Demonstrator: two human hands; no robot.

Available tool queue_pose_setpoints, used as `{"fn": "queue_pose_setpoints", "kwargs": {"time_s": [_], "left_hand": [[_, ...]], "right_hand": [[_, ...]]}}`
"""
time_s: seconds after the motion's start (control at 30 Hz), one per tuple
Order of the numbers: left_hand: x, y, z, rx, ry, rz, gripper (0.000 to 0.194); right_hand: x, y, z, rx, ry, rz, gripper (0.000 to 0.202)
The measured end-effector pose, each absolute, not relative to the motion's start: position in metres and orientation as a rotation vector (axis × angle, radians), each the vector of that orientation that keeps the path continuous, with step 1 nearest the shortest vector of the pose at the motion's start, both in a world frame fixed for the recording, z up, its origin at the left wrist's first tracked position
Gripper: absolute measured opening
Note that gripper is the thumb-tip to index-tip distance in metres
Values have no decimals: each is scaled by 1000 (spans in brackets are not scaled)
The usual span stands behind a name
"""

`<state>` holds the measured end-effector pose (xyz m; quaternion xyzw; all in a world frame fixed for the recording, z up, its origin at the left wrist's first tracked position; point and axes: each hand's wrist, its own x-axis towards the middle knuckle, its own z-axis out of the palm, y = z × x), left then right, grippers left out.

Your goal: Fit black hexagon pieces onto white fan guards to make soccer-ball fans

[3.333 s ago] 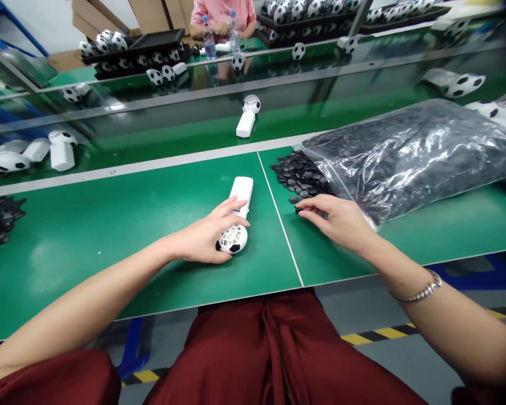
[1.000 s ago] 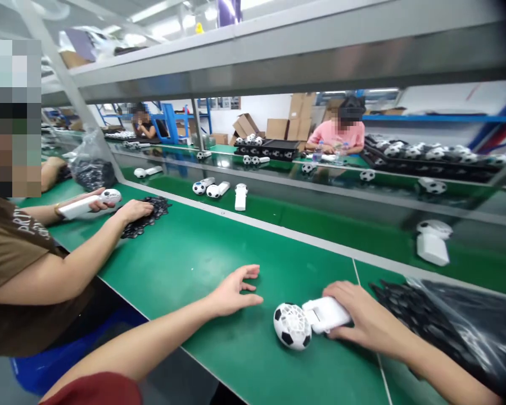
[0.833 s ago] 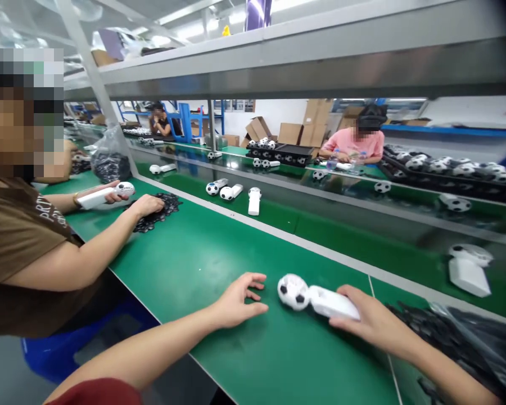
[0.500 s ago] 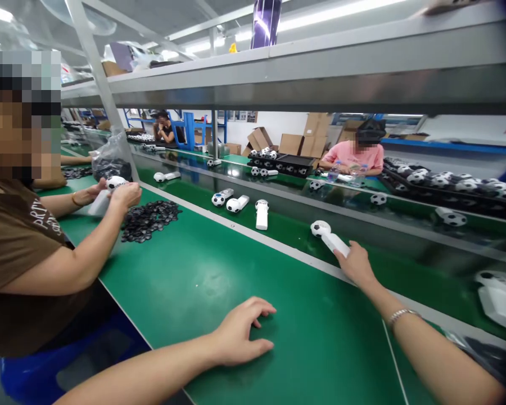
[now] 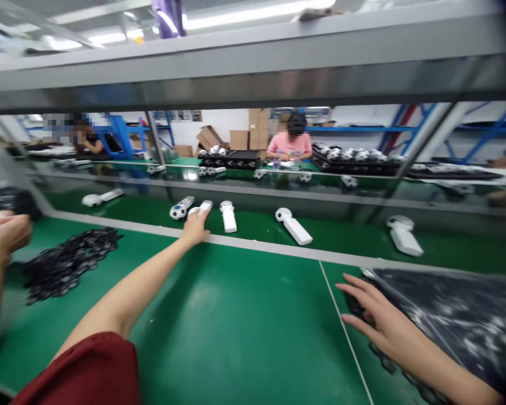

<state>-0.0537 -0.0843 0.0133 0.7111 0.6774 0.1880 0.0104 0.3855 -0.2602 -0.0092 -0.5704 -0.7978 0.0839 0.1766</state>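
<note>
1. Left hand [image 5: 195, 226]: stretched across the green bench [image 5: 236, 315] to the belt's near edge, fingers closing on a white football-head fan [image 5: 200, 208]; grip not fully clear.
2. Right hand [image 5: 377, 318]: fingers spread, empty, resting on black pieces [image 5: 358, 306] at the mouth of the clear bag [image 5: 455, 315].
3. Neighbouring fans: one [image 5: 228, 216] just right, another [image 5: 294, 226] further along the belt.

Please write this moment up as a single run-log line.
left hand: reaching onto conveyor belt, on white fan | right hand: open, at bag of black parts | grasp: unclear
</note>
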Motion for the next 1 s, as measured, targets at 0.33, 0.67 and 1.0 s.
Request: {"fn": "queue_pose_setpoints", "kwargs": {"time_s": [0.33,0.67,1.0], "left_hand": [[-54,-49,16,2406,2159,125,36],[-48,-74,49,2478,2166,-90,55],[44,-256,63,2570,1547,-459,62]], "right_hand": [[443,-378,-4,-1908,-1858,148,38],[407,-350,-14,-1710,-2124,146,22],[393,-340,-28,-1665,-2379,-272,22]]}}
